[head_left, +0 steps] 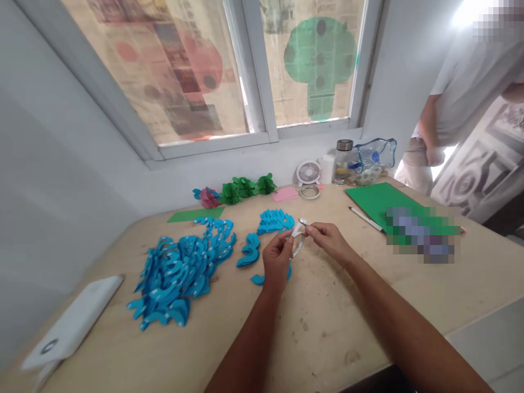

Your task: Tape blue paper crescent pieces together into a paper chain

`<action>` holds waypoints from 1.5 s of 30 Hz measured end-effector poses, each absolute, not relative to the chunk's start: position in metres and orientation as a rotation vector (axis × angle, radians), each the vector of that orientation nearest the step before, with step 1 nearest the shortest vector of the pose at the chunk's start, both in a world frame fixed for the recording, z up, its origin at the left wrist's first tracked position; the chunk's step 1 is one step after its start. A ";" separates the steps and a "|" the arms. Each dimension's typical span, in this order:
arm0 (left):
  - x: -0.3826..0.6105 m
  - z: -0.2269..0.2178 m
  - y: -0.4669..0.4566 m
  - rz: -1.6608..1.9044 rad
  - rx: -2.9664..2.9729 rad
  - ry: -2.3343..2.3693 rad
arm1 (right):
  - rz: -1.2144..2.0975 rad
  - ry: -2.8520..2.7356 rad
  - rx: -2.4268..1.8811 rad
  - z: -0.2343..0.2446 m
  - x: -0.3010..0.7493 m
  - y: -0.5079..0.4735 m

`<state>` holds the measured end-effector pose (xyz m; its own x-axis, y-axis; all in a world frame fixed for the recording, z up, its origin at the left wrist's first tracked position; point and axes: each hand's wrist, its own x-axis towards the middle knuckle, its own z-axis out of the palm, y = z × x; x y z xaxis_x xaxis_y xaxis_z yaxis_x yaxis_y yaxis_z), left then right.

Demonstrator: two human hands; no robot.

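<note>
Wood table (327, 338): spreads under and around the blue pile (180, 270), our landmark; spotted on the pile's right.
Blue pile: many curved, white-dotted pieces heaped loosely. We judge them light and paper-like, easily creased; best lifted by one edge.
Right hand (327, 238): well to the right of the blue pile; thumb and fingers pinched on a dark slim item (302, 222).
Left hand (278, 254): between the blue pile and the right hand; thumb and fingers closed on the tape roll (301, 246).
Blue row (275, 221): right of the blue pile, beyond the left hand; thin pieces side by side, likely to scatter if brushed.
Folded blue piece (249, 250): just right of the blue pile; probably springy at its curves, so we would hold it lightly.
Tape roll: right of the blue pile, past the folded blue piece. Looks light, with a stiff ring; we would grip the rim and leave the face free.
White strip (297, 229): at the tape roll, farther from the blue pile than the left thumb; likely limp and perhaps tacky, so the very end is the place to pinch.
Dark slim item: at the white strip, right of the blue pile; probably hard and light. Too small for us to tell its kind.
</note>
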<state>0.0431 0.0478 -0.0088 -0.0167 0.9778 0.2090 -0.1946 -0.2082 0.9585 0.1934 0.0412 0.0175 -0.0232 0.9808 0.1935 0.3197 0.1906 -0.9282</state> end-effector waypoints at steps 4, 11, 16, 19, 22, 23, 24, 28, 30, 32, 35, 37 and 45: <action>0.044 -0.009 0.047 1.446 1.206 0.950 | 0.778 -1.555 -1.329 0.017 0.194 0.043; 0.043 -0.008 0.048 1.468 1.203 0.944 | 0.592 -1.556 -1.461 0.022 0.192 0.039; 0.044 -0.006 0.049 1.476 1.169 0.931 | 0.651 -1.569 -1.441 0.021 0.190 0.039; 0.044 -0.005 0.048 1.454 1.158 0.915 | 0.738 -1.580 -1.373 0.021 0.189 0.038; 0.045 -0.006 0.047 1.442 1.144 0.901 | 0.799 -1.580 -1.338 0.023 0.188 0.036; 0.045 -0.006 0.047 1.442 1.144 0.897 | 0.814 -1.580 -1.329 0.024 0.188 0.036; 0.045 -0.006 0.047 1.441 1.147 0.893 | 0.828 -1.581 -1.323 0.024 0.188 0.035; 0.045 -0.008 0.049 1.439 1.154 0.879 | 0.848 -1.607 -1.299 0.025 0.187 0.034; 0.045 -0.009 0.050 1.439 1.145 0.881 | 0.832 -1.629 -1.295 0.025 0.187 0.034; 0.046 -0.009 0.050 1.446 1.130 0.887 | 0.796 -1.640 -1.313 0.025 0.187 0.034; 0.047 -0.007 0.049 1.447 1.117 0.891 | 0.760 -1.628 -1.358 0.026 0.188 0.034; 0.048 -0.006 0.047 1.452 1.105 0.900 | 0.749 -1.614 -1.371 0.026 0.188 0.035; 0.049 -0.006 0.047 1.464 1.096 0.918 | 0.695 -1.595 -1.402 0.023 0.188 0.038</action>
<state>0.0491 0.0467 -0.0064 -0.0398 0.9864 0.1596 -0.2857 -0.1643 0.9441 0.1879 0.0376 0.0228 0.0198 0.9689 0.2468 0.4786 0.2075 -0.8532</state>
